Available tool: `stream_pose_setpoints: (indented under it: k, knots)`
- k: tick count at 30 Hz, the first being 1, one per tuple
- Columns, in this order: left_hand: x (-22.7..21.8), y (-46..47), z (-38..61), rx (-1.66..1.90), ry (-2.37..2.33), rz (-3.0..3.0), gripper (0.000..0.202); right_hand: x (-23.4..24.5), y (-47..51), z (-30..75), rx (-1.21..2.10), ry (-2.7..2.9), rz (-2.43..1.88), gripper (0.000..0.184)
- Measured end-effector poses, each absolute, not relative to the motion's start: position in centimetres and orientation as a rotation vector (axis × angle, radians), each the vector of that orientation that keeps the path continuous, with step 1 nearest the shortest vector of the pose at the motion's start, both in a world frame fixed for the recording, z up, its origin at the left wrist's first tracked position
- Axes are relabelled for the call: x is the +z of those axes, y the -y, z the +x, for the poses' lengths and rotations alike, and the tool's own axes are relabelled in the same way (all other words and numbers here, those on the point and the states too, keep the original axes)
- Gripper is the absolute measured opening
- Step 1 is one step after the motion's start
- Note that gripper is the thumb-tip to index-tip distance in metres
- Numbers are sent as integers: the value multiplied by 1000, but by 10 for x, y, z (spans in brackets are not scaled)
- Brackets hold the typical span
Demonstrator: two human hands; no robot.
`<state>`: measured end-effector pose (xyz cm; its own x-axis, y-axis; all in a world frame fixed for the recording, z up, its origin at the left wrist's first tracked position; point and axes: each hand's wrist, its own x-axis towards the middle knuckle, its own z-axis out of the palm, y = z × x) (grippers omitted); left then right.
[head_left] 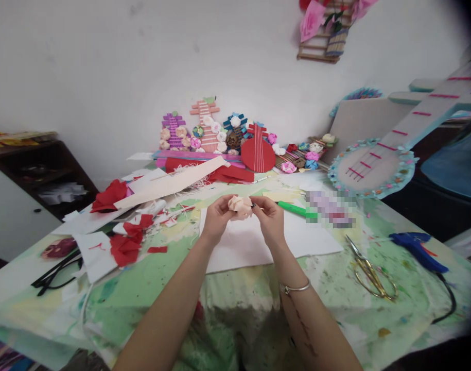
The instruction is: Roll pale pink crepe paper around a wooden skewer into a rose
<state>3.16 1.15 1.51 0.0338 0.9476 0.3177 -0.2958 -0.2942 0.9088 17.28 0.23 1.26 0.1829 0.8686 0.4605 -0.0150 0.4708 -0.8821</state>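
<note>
A pale peach paper flower [241,207] is held up between my two hands, over a white sheet [239,250] on the table. My left hand [219,214] pinches the flower's left side with thumb and fingers. On the other side, my right hand [269,214] has its fingertips closed on the flower's right edge. The petals look crumpled and layered. Just right of my right hand lies a green pen-like tool [297,210], perhaps a cutter. Behind the flower stretches a long strip of peach paper [177,181].
Gold-handled scissors [370,270] and a blue glue gun [418,250] lie right. Left are red paper scraps [127,245] and black-framed glasses [61,273]. A red paper lute [257,149] and other decorated instruments line the wall; a large pale-blue one [374,165] leans right.
</note>
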Motion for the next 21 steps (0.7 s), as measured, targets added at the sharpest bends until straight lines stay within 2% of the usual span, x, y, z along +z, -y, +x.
stream_pose_setpoints:
  k: [5,15,21]
  knots:
    - [15,-12,31,1509,-790,1241,31,16,3,172,715,1262,-859,18]
    - [14,-10,31,1486,-766,1274,36,15,1,170,624,1300,-953,16]
    - [13,-10,30,1473,-793,1299,29,11,-2,172,671,1263,-969,19]
